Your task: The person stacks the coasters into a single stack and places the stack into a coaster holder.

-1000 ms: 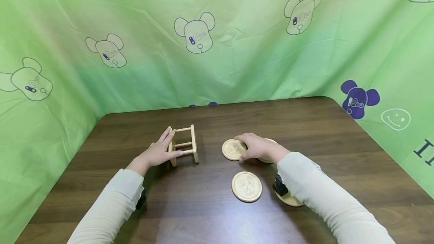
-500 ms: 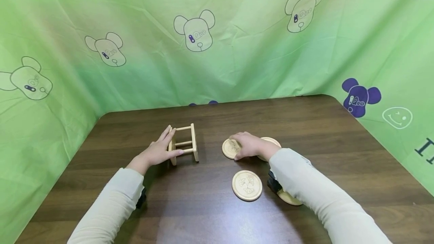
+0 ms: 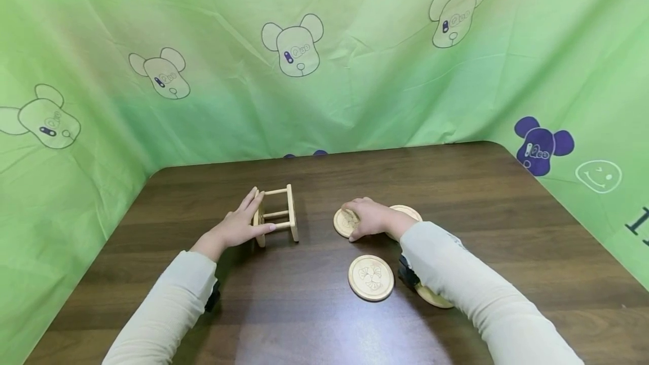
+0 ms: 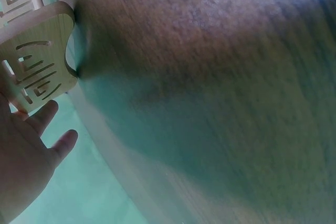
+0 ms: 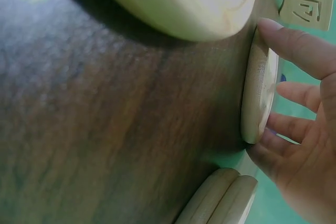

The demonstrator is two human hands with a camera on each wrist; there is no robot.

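Observation:
A small pale wooden coaster rack (image 3: 292, 214) with slotted side panels and thin crossbars stands left of the table's middle. My left hand (image 3: 235, 228) holds its left panel, thumb by the near crossbar and fingers over the top; in the left wrist view two fingers stick out past the slotted panel (image 4: 50, 40). Right of the rack lies a round wooden coaster (image 3: 342, 223). My right hand (image 3: 371, 217) grips that coaster by its rim. Thumb and fingertips sit at opposite edges of the coaster (image 5: 254, 87) in the right wrist view.
A leaf-engraved coaster (image 3: 372, 278) lies nearer the front. Another coaster (image 3: 435, 298) is partly under the right forearm. Behind the right wrist are coasters (image 3: 407, 211); the right wrist view shows two stacked coasters (image 5: 210, 200). A green curtain (image 3: 355, 100) hangs behind the brown table (image 3: 284, 308).
My right hand has shifted slightly left and closed its fingers around the far coaster's rim. The left hand and the rack stay in place.

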